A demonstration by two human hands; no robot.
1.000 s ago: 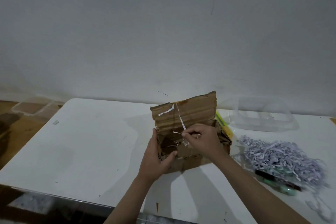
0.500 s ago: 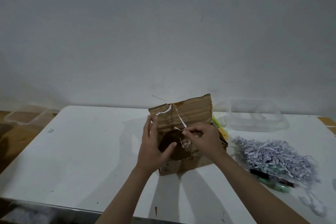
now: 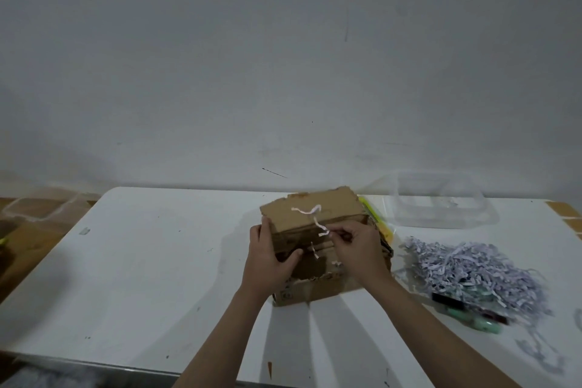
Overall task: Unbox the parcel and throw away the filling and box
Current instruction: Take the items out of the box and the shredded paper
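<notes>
A worn brown cardboard box (image 3: 311, 217) stands on the white table (image 3: 151, 277), its back flap folded down over the opening. My left hand (image 3: 267, 257) grips the box's left side, thumb curled over the front edge. My right hand (image 3: 356, 249) pinches a white paper strip (image 3: 318, 224) that lies across the flap. A heap of pale shredded paper filling (image 3: 472, 268) lies on the table to the right of the box.
A clear plastic container (image 3: 441, 201) sits at the back right by the wall. Green and dark marker pens (image 3: 466, 312) lie partly under the shredded paper. Something yellow-green (image 3: 373, 214) sticks out behind the box. Another clear tub (image 3: 37, 208) is on the floor at left.
The upright back flap has come down over the box opening. My left hand has shifted up along the left side. My right hand still pinches the paper strip.
</notes>
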